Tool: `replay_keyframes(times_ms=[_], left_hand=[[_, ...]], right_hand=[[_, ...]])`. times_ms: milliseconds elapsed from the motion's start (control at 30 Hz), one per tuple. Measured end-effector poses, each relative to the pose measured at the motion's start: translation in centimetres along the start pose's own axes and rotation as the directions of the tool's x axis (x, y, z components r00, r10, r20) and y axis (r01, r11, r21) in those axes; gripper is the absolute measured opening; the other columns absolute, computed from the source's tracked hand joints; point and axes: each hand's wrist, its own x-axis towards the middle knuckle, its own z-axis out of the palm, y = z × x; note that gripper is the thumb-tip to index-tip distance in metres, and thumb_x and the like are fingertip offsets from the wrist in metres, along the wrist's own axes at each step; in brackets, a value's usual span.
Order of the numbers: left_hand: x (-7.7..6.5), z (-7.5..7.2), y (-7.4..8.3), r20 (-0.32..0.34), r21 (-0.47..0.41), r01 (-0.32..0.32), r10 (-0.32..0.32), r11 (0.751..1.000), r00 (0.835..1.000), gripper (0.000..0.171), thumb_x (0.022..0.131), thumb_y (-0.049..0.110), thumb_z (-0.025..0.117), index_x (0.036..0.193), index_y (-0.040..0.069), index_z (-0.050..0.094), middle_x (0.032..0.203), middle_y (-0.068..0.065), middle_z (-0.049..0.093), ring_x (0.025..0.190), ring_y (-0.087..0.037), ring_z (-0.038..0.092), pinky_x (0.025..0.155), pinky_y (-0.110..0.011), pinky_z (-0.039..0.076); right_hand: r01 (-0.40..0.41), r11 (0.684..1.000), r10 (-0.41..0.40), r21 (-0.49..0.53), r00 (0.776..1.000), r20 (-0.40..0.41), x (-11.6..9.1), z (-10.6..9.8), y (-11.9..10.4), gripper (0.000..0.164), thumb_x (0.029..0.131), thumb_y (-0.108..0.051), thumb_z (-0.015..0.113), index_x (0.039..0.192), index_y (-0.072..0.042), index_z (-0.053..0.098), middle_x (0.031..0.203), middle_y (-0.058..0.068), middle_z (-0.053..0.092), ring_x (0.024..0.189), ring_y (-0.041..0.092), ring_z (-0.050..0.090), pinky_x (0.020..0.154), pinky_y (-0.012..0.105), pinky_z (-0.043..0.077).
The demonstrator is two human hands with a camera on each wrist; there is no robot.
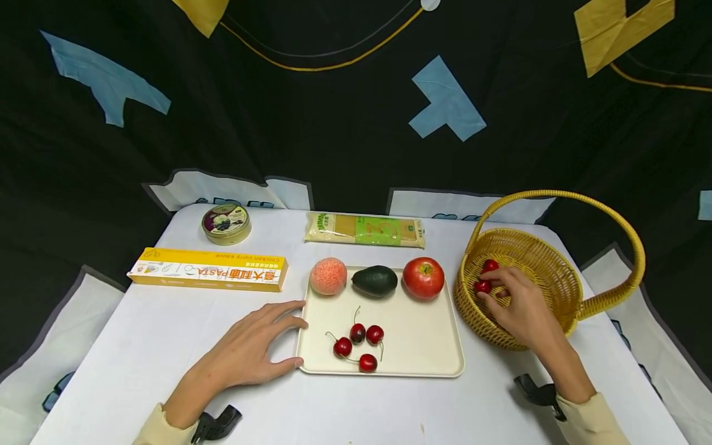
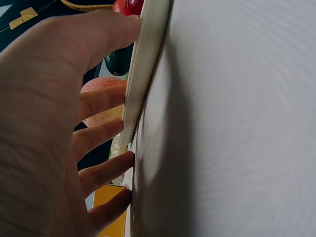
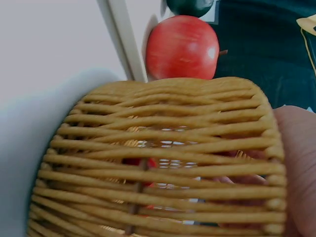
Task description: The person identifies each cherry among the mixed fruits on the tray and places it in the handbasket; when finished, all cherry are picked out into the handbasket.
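While the left hand (image 1: 250, 349), fingers extended, touches the left rim of a smooth pale tray (image 1: 417, 340), the right hand (image 1: 523, 309) pinches a glossy cherry (image 1: 483, 286) at its fingertips, inside the woven basket (image 1: 479, 326), right. Far on tray: mottled peach (image 1: 328, 276), dark oval avocado (image 1: 375, 281), round apple (image 1: 423, 279).

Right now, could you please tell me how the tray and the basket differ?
The tray is cream, smooth and rectangular; the basket is yellow-brown, woven and rounded. The tray is shallow and has no handle, while the basket is deeper, with an arched handle. Both hold red cherries.
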Motion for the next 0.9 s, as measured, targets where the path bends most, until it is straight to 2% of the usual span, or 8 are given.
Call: replay_keyframes(times_ms=[333, 467, 633, 900], left_hand=[[0.0, 0.0, 0.0, -0.004, -0.002, -0.007, 0.007, 1.0, 1.0, 0.052, 0.086, 0.057, 0.084, 0.131, 0.032, 0.071, 0.164, 0.003, 0.05, 0.147, -0.025, 0.051, 0.114, -0.055, 0.048], [-0.1, 0.0, 0.0, -0.003, -0.002, 0.0, 0.0, 1.0, 1.0, 0.052, 0.086, 0.057, 0.084, 0.131, 0.032, 0.071, 0.164, 0.003, 0.05, 0.147, -0.026, 0.051, 0.115, -0.056, 0.048], [-0.1, -0.1, 0.1, 0.005, -0.009, 0.005, -0.005, 1.0, 1.0, 0.052, 0.086, 0.057, 0.084, 0.131, 0.033, 0.071, 0.164, 0.004, 0.05, 0.148, -0.026, 0.05, 0.116, -0.056, 0.047], [-0.1, -0.1, 0.1, -0.004, -0.011, 0.001, -0.001, 1.0, 1.0, 0.052, 0.086, 0.057, 0.084, 0.131, 0.033, 0.071, 0.165, 0.004, 0.049, 0.147, -0.025, 0.051, 0.116, -0.056, 0.046]], right_hand=[[-0.09, 0.996, 0.089, -0.001, 0.984, 0.155, -0.1, 0.3, 1.1, 0.033, 0.09, -0.009, 0.087, 0.121, -0.005, 0.074, 0.118, 0.021, 0.072, 0.093, 0.036, 0.073, 0.076, 0.054, 0.064], [-0.087, 0.996, 0.083, 0.01, 0.977, 0.196, 0.1, 0.7, 1.6, 0.033, 0.089, -0.007, 0.087, 0.12, -0.006, 0.075, 0.114, 0.019, 0.073, 0.091, 0.033, 0.074, 0.074, 0.049, 0.065], [-0.084, 0.996, 0.081, 0.002, 0.968, 0.237, 0.4, 1.1, 2.1, 0.033, 0.087, -0.005, 0.087, 0.118, -0.005, 0.076, 0.11, 0.017, 0.07, 0.085, 0.026, 0.066, 0.069, 0.039, 0.061], [-0.033, 0.999, 0.031, 0.0, 0.969, 0.244, 0.6, 1.4, 2.7, 0.031, 0.086, -0.004, 0.088, 0.115, -0.004, 0.076, 0.1, 0.01, 0.067, 0.082, 0.021, 0.063, 0.067, 0.032, 0.057]])
